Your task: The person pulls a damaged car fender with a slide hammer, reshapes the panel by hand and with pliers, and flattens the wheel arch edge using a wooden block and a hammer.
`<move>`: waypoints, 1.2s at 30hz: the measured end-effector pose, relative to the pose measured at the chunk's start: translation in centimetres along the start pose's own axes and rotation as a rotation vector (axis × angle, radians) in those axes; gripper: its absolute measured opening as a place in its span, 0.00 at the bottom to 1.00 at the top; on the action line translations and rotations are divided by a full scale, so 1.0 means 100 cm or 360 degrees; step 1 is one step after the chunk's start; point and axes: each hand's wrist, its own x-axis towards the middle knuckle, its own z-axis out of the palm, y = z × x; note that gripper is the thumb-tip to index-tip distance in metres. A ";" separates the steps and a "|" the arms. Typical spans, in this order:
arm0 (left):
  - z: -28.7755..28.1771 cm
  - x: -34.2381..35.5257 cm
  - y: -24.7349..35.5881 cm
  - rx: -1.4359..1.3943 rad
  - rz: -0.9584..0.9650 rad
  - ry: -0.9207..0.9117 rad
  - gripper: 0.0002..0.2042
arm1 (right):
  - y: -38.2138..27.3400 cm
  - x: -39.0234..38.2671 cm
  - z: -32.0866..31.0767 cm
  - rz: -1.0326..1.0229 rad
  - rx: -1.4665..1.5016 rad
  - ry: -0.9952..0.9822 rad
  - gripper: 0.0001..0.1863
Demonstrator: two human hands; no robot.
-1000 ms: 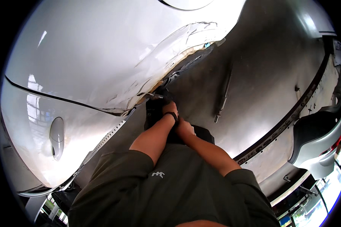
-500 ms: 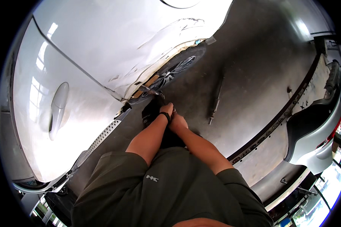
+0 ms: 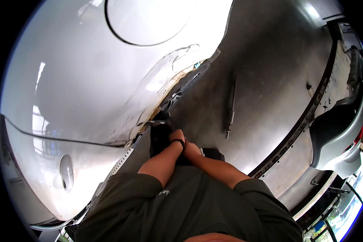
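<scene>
At 12 o'clock from the person's chest, both hands meet low beside the damaged wheel arch (image 3: 171,86) of a white car (image 3: 88,80). Left hand (image 3: 176,136), with a dark band at the wrist, reaches toward a small metal tool or fitting (image 3: 154,122) at the lower lip of the arch; its fingers are hidden behind the wrist, so I cannot tell whether they close on it or only touch it. Right hand (image 3: 191,147) lies against the left wrist, at its 4 o'clock; its grip cannot be read either. A dark shoe or knee pad (image 3: 159,139) sits just under the hands.

Arch edge shows torn, rust-coloured metal and creased panel. A long bar tool (image 3: 230,105) lies on the grey floor (image 3: 262,80), well apart at 2 o'clock from the hands. A detached bumper (image 3: 339,133) rests at 3 o'clock.

Judgement: work stands at the bottom end of the arch lip, an early repair step. Next move calls for a firm, steady hold at the lip and care with sharp torn edges.
</scene>
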 end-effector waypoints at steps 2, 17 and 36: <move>0.014 -0.002 -0.007 -0.0194 -0.0123 0.0167 0.12 | 0.001 0.015 -0.004 -0.0012 -0.0031 0.0031 0.23; -0.007 -0.035 0.022 -0.2281 -0.0708 -0.0207 0.11 | 0.006 -0.017 -0.017 0.0100 -0.0030 0.0027 0.24; -0.083 -0.059 -0.084 -0.3839 0.0115 0.0366 0.13 | 0.010 -0.023 -0.010 -0.0027 -0.0098 0.0072 0.19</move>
